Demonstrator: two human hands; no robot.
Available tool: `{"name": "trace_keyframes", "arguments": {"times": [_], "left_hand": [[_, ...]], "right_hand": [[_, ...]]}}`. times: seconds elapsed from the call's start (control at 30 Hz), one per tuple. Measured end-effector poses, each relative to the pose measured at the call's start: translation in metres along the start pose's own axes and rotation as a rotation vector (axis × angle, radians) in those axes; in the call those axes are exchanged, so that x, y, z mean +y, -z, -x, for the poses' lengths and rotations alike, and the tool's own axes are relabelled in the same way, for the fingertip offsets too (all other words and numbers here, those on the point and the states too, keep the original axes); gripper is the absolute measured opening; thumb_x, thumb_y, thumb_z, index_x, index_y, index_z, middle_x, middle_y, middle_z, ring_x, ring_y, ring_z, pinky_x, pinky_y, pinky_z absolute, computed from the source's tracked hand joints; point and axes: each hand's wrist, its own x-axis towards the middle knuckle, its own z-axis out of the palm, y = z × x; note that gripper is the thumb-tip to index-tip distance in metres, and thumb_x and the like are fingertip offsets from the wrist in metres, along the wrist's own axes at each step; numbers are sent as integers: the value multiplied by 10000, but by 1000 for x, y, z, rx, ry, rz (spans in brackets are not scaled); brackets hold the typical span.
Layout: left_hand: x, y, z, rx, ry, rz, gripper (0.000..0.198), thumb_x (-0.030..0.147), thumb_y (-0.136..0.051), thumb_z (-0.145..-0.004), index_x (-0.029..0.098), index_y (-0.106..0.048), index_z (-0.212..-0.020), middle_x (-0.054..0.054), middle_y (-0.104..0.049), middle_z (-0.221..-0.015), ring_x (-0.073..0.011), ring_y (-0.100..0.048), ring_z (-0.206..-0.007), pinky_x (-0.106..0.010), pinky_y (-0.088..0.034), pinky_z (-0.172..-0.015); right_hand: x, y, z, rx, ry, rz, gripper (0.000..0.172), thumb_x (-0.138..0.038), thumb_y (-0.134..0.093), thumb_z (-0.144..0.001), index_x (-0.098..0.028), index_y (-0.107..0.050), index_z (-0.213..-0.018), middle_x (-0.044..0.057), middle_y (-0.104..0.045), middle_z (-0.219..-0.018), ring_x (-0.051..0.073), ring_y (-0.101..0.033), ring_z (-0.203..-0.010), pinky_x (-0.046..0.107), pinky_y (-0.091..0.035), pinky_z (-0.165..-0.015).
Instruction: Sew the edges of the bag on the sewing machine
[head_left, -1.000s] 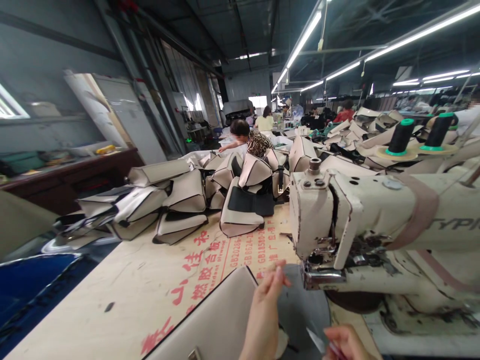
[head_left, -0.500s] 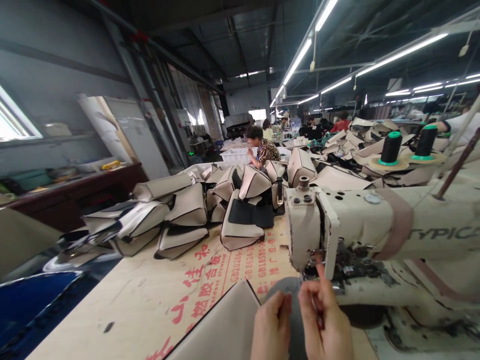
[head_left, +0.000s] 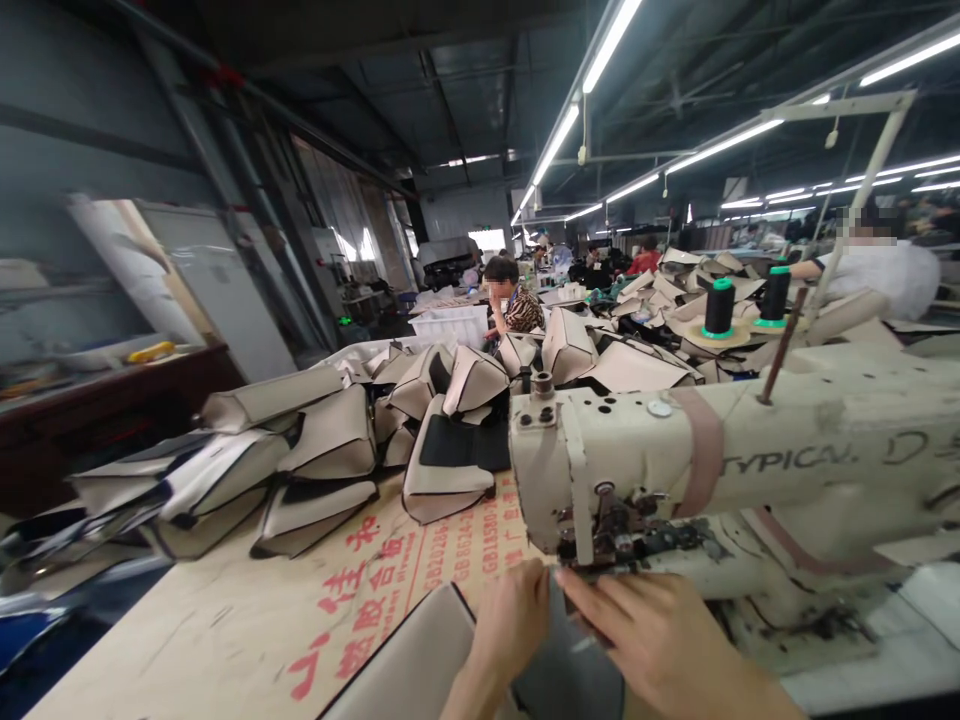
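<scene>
A beige bag (head_left: 409, 655) with black edging lies at the front of the table, its grey inner side (head_left: 570, 660) facing the sewing machine (head_left: 622, 450). My left hand (head_left: 510, 625) is closed on the bag's upper edge, its fingertips beside the machine's needle area. Opposite it, my right hand (head_left: 660, 635) has its fingers pressed together on the same edge, just below the presser foot area. Something thin and pale shows under the right fingers, too blurred to name. The needle itself is hidden.
Many beige bags (head_left: 330, 435) are heaped along the back of the plywood table (head_left: 247, 640). Two black thread cones (head_left: 718, 310) stand behind the machine. A person in a patterned top (head_left: 523, 310) sits beyond; another in white (head_left: 881, 270) is at right.
The view has swung right, showing more of the machine. My right hand has turned from a raised index finger at the needle area to lying across the bag's edge, closer to my left hand.
</scene>
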Motion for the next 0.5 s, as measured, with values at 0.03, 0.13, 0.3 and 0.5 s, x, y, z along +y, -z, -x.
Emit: {"name": "trace_keyframes", "arguments": {"times": [0.03,0.13,0.3,0.5], "left_hand": [[-5,0,-6,18,3,-21,229,177,-417,-780,156,-587,-626,-56,-629,-651,-166,-579,-635,-227,-341,-577],[-25,1,-22,65,27,-47,301,225,-422,-777,153,-548,-513,-44,-589,-543,-171,-568,-578,-236,-345,-561],[-53,14,-28,198,82,5,363,402,-391,-808,163,-605,-638,-14,-605,-570,-175,-589,-595,-240,-425,-572],[-80,49,27,599,134,-152,432,386,-408,-799,127,-491,-1135,-144,-483,-1203,-298,-411,-1158,-456,-321,-964]], "right_hand": [[0,1,9,35,-6,-41,354,-234,-295,-926,-143,-385,-1256,46,-637,-781,181,-609,-645,259,-456,-559],[5,-9,51,191,-304,-129,387,-358,-308,-940,-168,-354,-1274,42,-652,-790,146,-615,-579,208,-476,-537],[60,-24,103,338,-982,275,369,-376,-241,-941,-145,-439,-1150,119,-594,-942,227,-625,-744,286,-503,-533],[113,-34,88,215,-893,427,351,-329,-314,-901,-79,-550,-974,204,-499,-1026,313,-512,-979,391,-473,-745]]}}
